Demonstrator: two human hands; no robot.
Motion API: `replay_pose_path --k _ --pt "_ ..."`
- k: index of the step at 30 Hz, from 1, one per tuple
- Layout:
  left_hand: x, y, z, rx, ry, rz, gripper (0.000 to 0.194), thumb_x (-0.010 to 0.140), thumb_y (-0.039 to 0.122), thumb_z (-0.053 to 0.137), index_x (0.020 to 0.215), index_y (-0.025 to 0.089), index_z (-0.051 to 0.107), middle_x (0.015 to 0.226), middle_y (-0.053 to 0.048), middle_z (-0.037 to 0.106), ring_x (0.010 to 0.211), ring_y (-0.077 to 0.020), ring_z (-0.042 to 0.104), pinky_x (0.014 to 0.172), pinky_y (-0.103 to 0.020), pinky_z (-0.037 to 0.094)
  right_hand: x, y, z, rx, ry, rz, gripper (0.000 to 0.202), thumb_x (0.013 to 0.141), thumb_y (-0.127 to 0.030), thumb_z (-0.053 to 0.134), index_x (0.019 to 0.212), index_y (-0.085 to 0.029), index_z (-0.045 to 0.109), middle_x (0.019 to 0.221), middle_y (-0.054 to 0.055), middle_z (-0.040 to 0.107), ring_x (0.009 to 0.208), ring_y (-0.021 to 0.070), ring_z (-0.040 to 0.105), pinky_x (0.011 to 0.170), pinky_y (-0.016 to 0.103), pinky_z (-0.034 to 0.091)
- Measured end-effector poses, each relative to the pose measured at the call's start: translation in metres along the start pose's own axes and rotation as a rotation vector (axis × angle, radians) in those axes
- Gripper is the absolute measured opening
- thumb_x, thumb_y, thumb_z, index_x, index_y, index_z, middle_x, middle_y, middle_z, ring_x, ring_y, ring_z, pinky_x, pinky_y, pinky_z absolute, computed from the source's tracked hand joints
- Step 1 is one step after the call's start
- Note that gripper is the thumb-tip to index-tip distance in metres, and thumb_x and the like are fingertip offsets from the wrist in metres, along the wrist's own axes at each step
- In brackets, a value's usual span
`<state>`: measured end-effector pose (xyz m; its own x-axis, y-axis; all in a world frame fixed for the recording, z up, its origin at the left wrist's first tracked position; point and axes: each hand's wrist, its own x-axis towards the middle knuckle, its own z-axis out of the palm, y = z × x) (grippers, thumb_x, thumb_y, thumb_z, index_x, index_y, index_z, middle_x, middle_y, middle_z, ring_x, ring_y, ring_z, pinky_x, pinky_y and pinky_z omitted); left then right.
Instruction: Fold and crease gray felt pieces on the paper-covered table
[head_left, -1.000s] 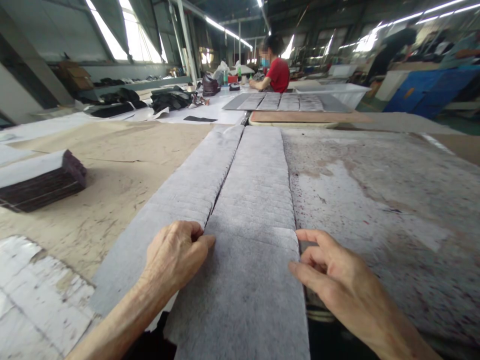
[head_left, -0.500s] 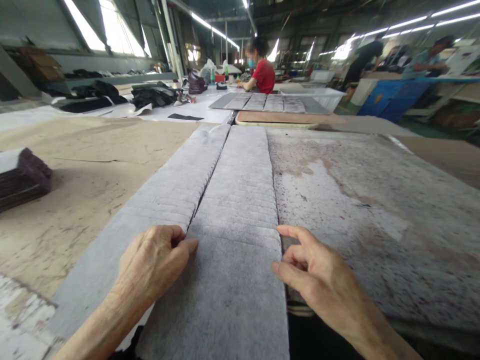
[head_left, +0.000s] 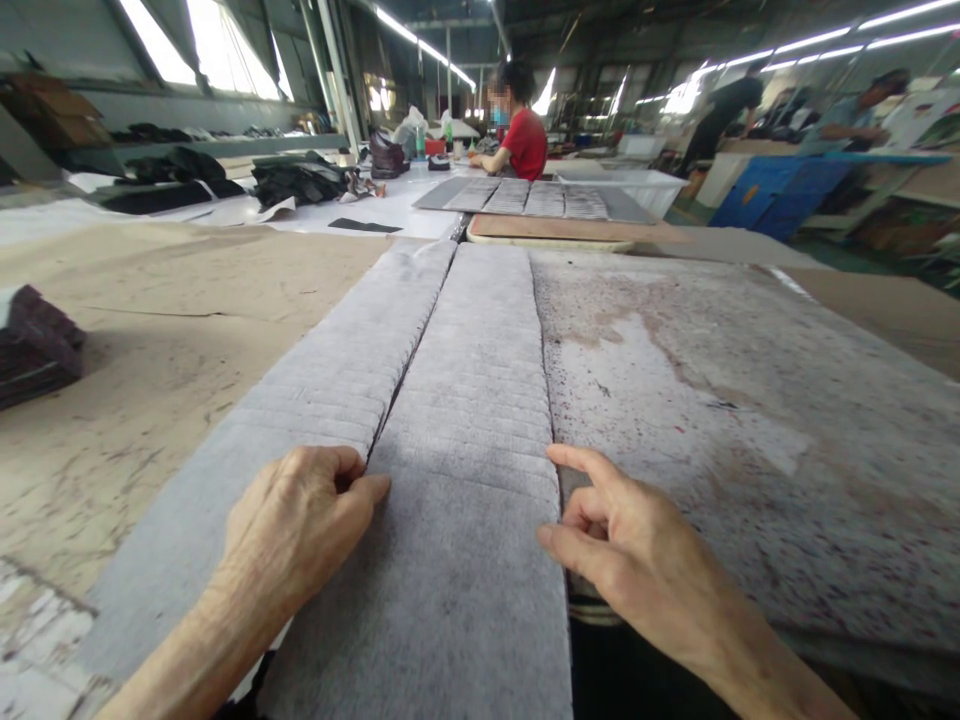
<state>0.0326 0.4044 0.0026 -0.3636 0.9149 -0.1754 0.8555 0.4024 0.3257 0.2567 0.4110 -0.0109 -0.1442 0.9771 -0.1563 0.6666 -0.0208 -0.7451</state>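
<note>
Two long rows of overlapping grey felt-like pieces run away from me, a left row [head_left: 300,390] and a middle row [head_left: 480,400], with a narrow dark gap between them. My left hand [head_left: 307,530] pinches the left edge of the nearest piece in the middle row, thumb on top and fingertips partly hidden. At that row's right edge, my right hand [head_left: 630,550] touches the pieces with its index finger and thumb, which are apart.
A stained board [head_left: 750,430] lies at the right, brown paper [head_left: 150,340] at the left with a dark stack [head_left: 37,345]. Farther off are a person in red [head_left: 525,140], a grey board with strips [head_left: 630,205], a white bin [head_left: 652,190] and blue boxes [head_left: 772,190].
The view has shifted slightly, so the scene sits a little further left and higher. Both hands keep nearly the same place on the middle row.
</note>
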Motion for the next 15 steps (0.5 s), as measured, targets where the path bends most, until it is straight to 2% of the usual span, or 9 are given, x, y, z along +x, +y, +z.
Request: replay_pose_path --k 3,5,7,9,12,15 --pt "-0.004 0.004 0.001 0.086 0.003 -0.019 0.032 0.072 0.042 0.045 0.047 0.022 0.045 0.049 -0.002 0.049 0.057 -0.0215 0.050 0.051 -0.029 0.029 -0.002 0.004 0.001 -0.132 0.025 -0.089 0.050 0.071 -0.024 0.050 0.120 -0.013 0.047 0.048 -0.006 0.053 0.041 0.0120 0.046 0.044 0.026 0.037" --pt "-0.009 0.007 0.003 0.143 0.032 -0.021 0.029 0.074 0.041 0.044 0.051 0.023 0.046 0.052 -0.002 0.052 0.058 -0.0226 0.052 0.052 -0.030 0.029 -0.004 0.008 0.003 -0.240 0.120 -0.216 0.044 0.072 -0.023 0.051 0.116 -0.017 0.052 0.054 -0.004 0.055 0.047 0.0130 0.052 0.046 0.025 0.040" --pt "-0.013 0.007 0.007 0.172 0.109 -0.012 0.024 0.076 0.041 0.045 0.059 0.024 0.049 0.057 -0.002 0.055 0.061 -0.0240 0.054 0.053 -0.031 0.030 -0.005 0.013 0.004 -0.341 0.257 -0.385 0.044 0.071 -0.022 0.054 0.115 -0.022 0.053 0.066 0.000 0.058 0.058 0.0148 0.056 0.050 0.026 0.044" --pt "-0.017 0.007 0.011 0.167 0.219 0.005 0.017 0.076 0.039 0.047 0.070 0.024 0.052 0.065 -0.001 0.060 0.066 -0.0249 0.057 0.054 -0.031 0.031 -0.006 0.017 0.004 -0.412 0.341 -0.544 0.045 0.073 -0.020 0.055 0.118 -0.026 0.052 0.080 0.003 0.058 0.067 0.0161 0.058 0.054 0.027 0.048" --pt "-0.022 0.003 0.017 0.147 0.346 0.007 0.016 0.077 0.038 0.051 0.083 0.023 0.051 0.077 -0.002 0.062 0.068 -0.0243 0.059 0.054 -0.030 0.032 -0.004 0.021 0.004 -0.487 0.306 -0.682 0.035 0.079 -0.019 0.048 0.111 -0.028 0.058 0.086 0.006 0.054 0.069 0.0160 0.057 0.054 0.028 0.050" --pt "-0.027 -0.004 0.026 0.144 0.439 0.052 0.015 0.079 0.036 0.051 0.083 0.022 0.052 0.080 -0.002 0.061 0.068 -0.0224 0.059 0.051 -0.029 0.033 -0.002 0.023 0.004 -0.556 0.263 -0.752 0.030 0.082 -0.021 0.043 0.106 -0.025 0.061 0.083 0.006 0.052 0.066 0.0160 0.057 0.052 0.029 0.051"
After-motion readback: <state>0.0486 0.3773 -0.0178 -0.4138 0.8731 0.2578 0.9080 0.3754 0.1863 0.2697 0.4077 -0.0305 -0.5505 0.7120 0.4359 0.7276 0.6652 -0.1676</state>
